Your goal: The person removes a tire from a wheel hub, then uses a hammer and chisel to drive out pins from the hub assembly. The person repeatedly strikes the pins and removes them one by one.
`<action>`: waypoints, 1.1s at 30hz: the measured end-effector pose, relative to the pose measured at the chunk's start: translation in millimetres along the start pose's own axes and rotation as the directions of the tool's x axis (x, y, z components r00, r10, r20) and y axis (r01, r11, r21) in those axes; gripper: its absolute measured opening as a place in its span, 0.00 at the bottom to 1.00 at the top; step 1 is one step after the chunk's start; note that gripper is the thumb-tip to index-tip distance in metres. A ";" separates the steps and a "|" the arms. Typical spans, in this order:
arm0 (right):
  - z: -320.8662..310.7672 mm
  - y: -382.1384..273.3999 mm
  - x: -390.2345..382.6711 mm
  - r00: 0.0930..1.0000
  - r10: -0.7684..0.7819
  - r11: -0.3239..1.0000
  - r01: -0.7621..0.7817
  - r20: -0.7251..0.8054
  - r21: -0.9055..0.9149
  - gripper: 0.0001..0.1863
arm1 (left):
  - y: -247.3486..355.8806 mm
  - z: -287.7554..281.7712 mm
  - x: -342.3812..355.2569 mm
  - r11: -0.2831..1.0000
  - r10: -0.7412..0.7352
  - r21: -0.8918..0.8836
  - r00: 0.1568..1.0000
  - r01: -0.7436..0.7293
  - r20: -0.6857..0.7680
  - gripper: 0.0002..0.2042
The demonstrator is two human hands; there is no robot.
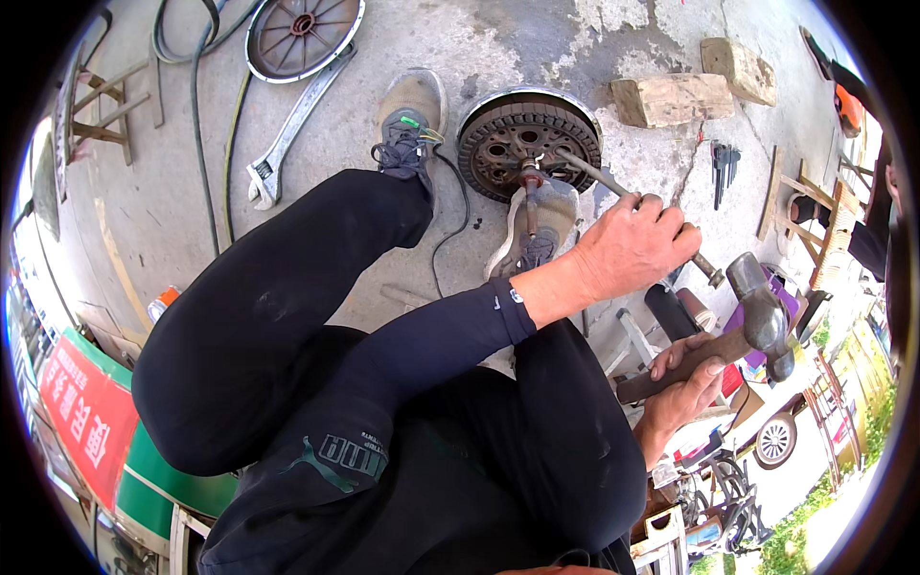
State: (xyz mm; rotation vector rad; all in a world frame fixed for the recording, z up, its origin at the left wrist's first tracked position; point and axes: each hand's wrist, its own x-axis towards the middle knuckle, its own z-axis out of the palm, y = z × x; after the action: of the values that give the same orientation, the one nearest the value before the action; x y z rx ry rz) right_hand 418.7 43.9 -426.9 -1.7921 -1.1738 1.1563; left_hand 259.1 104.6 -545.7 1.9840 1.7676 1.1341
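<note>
My left hand is closed round a long steel punch. The punch slants down to the left, its tip at the middle of a round motor hub with a dark toothed rim. From the hub's centre an axle sticks out toward me, over my shoe, which is against the hub. My right hand grips the wooden handle of a hammer. The hammer's steel head is close to the punch's free end but apart from it.
A spoked round cover and a large adjustable wrench lie on the concrete at the left. Two wooden blocks and a hex key set are at the right. Hoses run along the far left. Wooden stools stand at the edges.
</note>
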 end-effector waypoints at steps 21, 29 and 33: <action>-10.7 -24.0 -31.6 0.993 0.000 0.988 0.019 0.117 -0.154 0.30 | -12.4 -10.7 -10.7 0.993 0.095 -0.074 0.995 -0.096 -0.012 0.07; -6.1 -24.0 -34.6 0.969 -0.243 0.963 0.237 0.034 0.126 0.28 | -12.6 -6.0 -11.5 0.996 0.077 -0.031 0.995 -0.079 -0.065 0.07; -9.0 -22.0 -36.3 0.982 -0.030 0.992 0.053 0.187 -0.117 0.21 | -10.5 -4.8 -13.9 0.992 0.120 -0.030 0.993 -0.120 -0.008 0.08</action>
State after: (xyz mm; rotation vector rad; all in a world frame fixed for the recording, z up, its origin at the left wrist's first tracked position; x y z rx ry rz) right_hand 413.1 17.1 -393.3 -1.7697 -1.4102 1.2728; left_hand 248.7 92.8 -554.5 2.0959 1.6431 1.1969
